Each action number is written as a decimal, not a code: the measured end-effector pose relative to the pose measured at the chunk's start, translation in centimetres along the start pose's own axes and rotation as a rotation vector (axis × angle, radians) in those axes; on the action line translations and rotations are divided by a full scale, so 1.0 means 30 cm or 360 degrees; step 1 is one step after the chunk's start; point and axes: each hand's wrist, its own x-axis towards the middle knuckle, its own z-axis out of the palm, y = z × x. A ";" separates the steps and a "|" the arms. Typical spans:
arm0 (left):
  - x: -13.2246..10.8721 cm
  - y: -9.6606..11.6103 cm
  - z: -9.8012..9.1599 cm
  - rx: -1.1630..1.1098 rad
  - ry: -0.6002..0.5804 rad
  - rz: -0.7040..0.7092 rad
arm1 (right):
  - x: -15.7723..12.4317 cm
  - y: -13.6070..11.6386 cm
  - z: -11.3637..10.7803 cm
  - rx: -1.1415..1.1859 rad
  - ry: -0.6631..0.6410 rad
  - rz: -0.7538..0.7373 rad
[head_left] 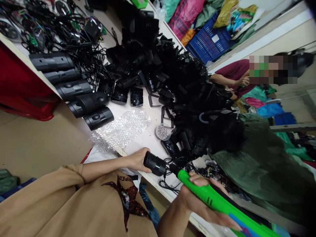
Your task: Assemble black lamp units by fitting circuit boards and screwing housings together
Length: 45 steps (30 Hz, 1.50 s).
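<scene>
My left hand (140, 160) is wrapped around a black cylindrical plastic housing (155, 164) near the table's front edge. My right hand (197, 197) grips a bright green power screwdriver (204, 190), whose black nose points at the far end of the housing. Whether the tip touches the housing cannot be made out. Thin black cables (170, 187) lie beside and below the housing's end. Just beyond it, a small round dish of metal screws (162, 132) sits on the white table (142, 140).
Black plastic parts (150, 59) are heaped across the table. Several housings (85, 103) line its left edge, near bubble wrap (128, 126) and tangled wires and speakers (56, 23). Dark green sheeting (266, 161) lies at right. Another person (234, 74) works across the table, near a blue crate (209, 39).
</scene>
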 end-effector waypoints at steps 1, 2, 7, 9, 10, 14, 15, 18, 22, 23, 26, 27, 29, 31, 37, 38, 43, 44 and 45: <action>-0.001 0.001 -0.003 0.0030 -0.0007 -0.0043 | 0.005 0.011 -0.003 0.0027 0.0010 0.0008; -0.003 0.003 -0.008 0.0069 -0.0006 -0.0057 | 0.009 0.022 -0.007 0.0053 0.0021 0.0016; 0.015 0.060 -0.088 0.0314 0.0048 0.0087 | 0.021 0.072 -0.032 0.0126 0.0136 0.0144; 0.075 0.118 -0.141 0.0501 0.0101 0.0187 | 0.026 0.083 -0.039 0.0172 0.0183 0.0190; 0.122 0.150 -0.165 0.0671 0.0134 0.0247 | 0.030 0.086 -0.042 0.0198 0.0194 0.0197; 0.365 0.234 -0.206 0.1592 0.0179 0.0239 | 0.038 0.087 -0.045 0.0219 0.0267 0.0215; 0.421 0.238 -0.206 0.1658 0.0160 0.0215 | 0.039 0.085 -0.045 0.0205 0.0288 0.0224; 0.533 0.218 -0.199 0.1757 0.0131 0.0153 | 0.035 0.078 -0.050 0.0156 0.0334 0.0219; 0.563 0.185 -0.209 0.1767 0.0130 0.0156 | 0.028 0.077 -0.067 0.0113 0.0383 0.0200; 0.557 0.182 -0.213 0.1752 0.0142 0.0171 | 0.026 0.078 -0.070 0.0112 0.0391 0.0209; 0.530 0.184 -0.217 0.1679 0.0194 0.0222 | 0.025 0.080 -0.074 0.0152 0.0384 0.0244; 0.520 0.185 -0.215 0.1651 0.0205 0.0241 | 0.026 0.081 -0.073 0.0173 0.0372 0.0242; 0.504 0.186 -0.211 0.1601 0.0213 0.0270 | 0.027 0.085 -0.069 0.0224 0.0355 0.0221; 0.500 0.181 -0.212 0.1560 0.0211 0.0282 | 0.029 0.090 -0.063 0.0262 0.0356 0.0198; 0.503 0.179 -0.226 0.1440 0.0207 0.0295 | 0.034 0.103 -0.051 0.0211 0.0408 0.0175; 0.488 0.186 -0.223 0.1419 0.0217 0.0308 | 0.036 0.100 -0.050 0.0212 0.0414 0.0178; 0.304 0.217 -0.183 0.1124 0.0102 0.0600 | 0.054 0.048 -0.041 0.0270 0.0445 0.0236; 0.259 0.216 -0.174 0.1073 0.0069 0.0635 | 0.058 0.034 -0.037 0.0281 0.0435 0.0254; 0.217 0.214 -0.165 0.1048 0.0049 0.0651 | 0.061 0.021 -0.033 0.0301 0.0410 0.0278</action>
